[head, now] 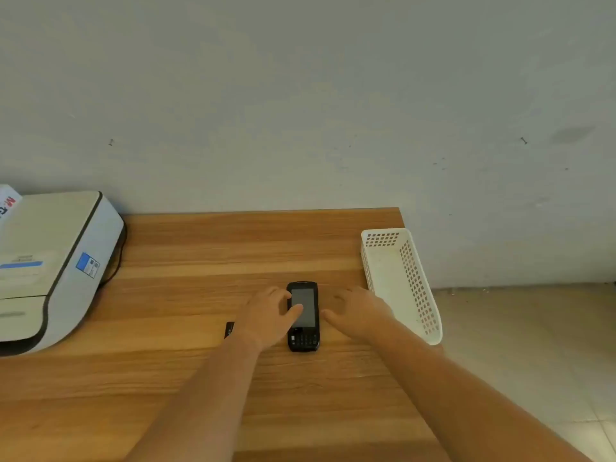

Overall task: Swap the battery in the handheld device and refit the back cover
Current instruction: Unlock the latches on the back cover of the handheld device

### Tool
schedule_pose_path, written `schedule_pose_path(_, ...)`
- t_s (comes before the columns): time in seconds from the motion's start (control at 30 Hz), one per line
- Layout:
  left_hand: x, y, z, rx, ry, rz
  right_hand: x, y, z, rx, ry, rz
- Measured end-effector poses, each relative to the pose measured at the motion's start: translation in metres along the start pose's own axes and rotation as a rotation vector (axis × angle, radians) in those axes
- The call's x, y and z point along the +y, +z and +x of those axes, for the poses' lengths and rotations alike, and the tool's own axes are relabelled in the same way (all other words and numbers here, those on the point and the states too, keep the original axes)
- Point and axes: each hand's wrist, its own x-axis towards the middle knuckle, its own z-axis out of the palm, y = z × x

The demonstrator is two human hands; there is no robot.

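Two bare hands are at the handheld device (302,316), which lies flat on the wooden table (186,261), near its right part, with the screen up and the keypad at the near end. The left hand (268,316) rests at the left edge of the device, fingers spread, and the thumb lies on the screen; it touches the device but does not clamp it. The right hand (358,311) is just beside the right edge, fingers loosely apart, holding nothing; I cannot tell if it touches the device.

Because the back of the device is against the table, the pictures do not show whether the back cover is on. A small dark object (229,329) lies on the table just left of the left wrist, mostly hidden; it may be a battery, but this is only my guess.

So the stage is uncertain. If the cover is still to be opened, the device must be turned over, the battery changed and the cover fitted again. The white basket (416,281) at the right edge looks empty, and a printer (50,261) stands far left.
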Motion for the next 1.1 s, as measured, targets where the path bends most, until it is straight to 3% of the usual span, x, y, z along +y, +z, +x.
schedule_pose_path(0.47,0.019,0.052,0.026,-0.011,-0.133,0.159,0.029,-0.006,0.012,0.097,-0.033,-0.116)
schedule_pose_path(0.7,0.048,0.079,0.033,0.003,-0.281,0.212,0.044,-0.002,0.004,0.154,-0.048,-0.098)
schedule_pose_path(0.9,0.054,0.09,0.031,0.034,-0.285,0.272,0.05,0.0,0.001,0.167,-0.069,-0.082)
schedule_pose_path(1.1,0.051,0.088,0.036,0.036,-0.326,0.156,0.051,0.0,-0.001,0.173,-0.074,-0.068)
